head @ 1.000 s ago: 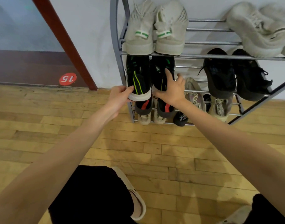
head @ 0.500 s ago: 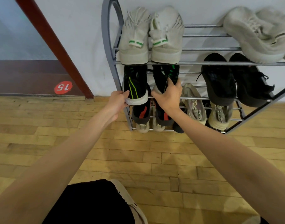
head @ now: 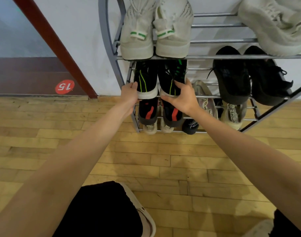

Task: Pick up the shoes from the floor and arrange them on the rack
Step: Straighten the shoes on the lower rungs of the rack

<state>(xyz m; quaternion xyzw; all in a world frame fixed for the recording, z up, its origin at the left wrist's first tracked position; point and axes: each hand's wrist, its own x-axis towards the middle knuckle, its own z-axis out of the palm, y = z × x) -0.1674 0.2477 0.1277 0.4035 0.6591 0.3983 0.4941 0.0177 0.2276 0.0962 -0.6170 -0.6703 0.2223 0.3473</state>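
the two black shoes with green stripes (head: 160,79) sit side by side on the rack's (head: 214,57) second shelf, toes toward the wall, heels out. the left hand (head: 130,95) curls round the left heel, the right hand (head: 182,97) round the right heel, each directly behind its own shoe.
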